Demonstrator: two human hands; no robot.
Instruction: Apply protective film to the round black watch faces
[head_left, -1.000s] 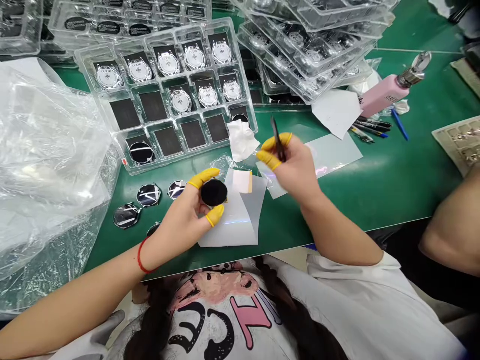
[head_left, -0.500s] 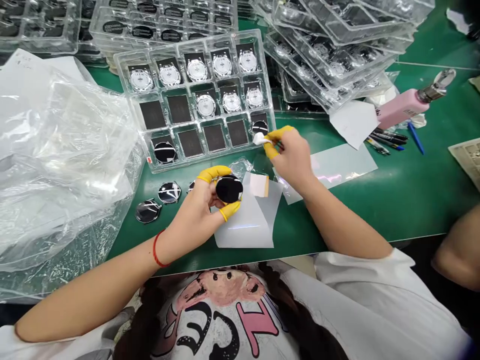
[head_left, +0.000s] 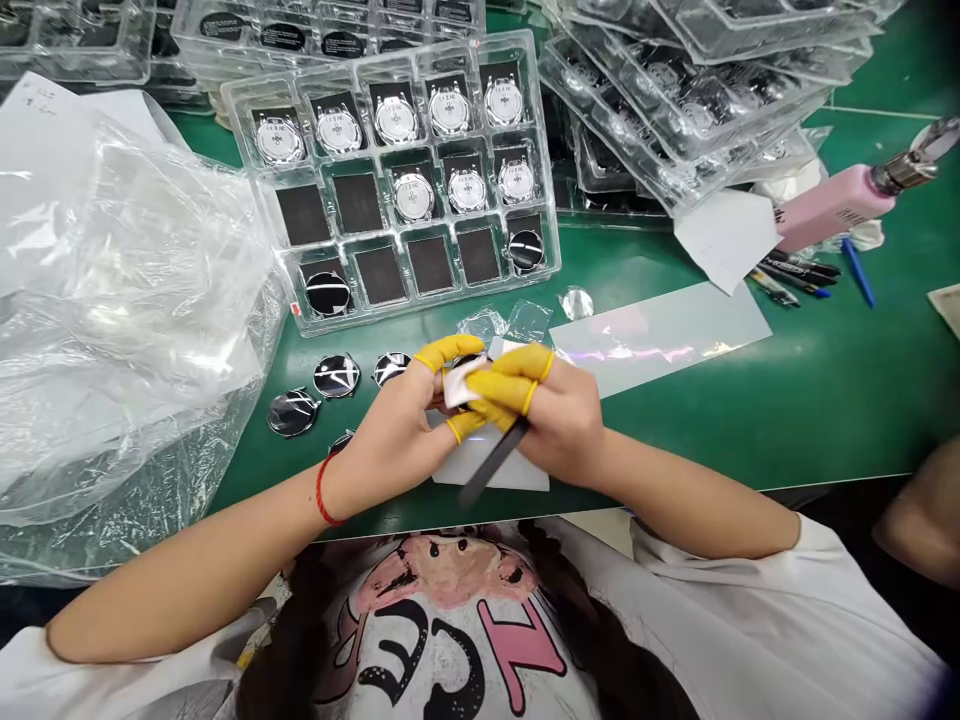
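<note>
My left hand (head_left: 390, 425), with yellow finger cots on, grips a round black-faced watch case (head_left: 472, 358) by its edge. Much of that case is hidden behind the fingers and the cloth. Pinched in my right hand (head_left: 559, 425), a small white cloth (head_left: 459, 385) presses against the face. A blurred black stick-like tool (head_left: 491, 467) juts down from the same hand; its kind is unclear. Left of my hands, several watch cases (head_left: 336, 376) lie face up. A clear plastic tray (head_left: 553, 180) beyond holds watch cases, some showing silver backs, two with dark faces.
Stacked trays (head_left: 637, 150) stand at the back right, and more stand at the back left. Crumpled plastic film (head_left: 180, 300) covers the left side. On the right are a clear sheet (head_left: 675, 335), pens (head_left: 795, 275) and a pink bottle (head_left: 832, 210).
My right hand has come from the tray's near right corner down and left to the watch case, bringing the white cloth onto its face. The black tool now shows. My left hand stays nearly in place.
</note>
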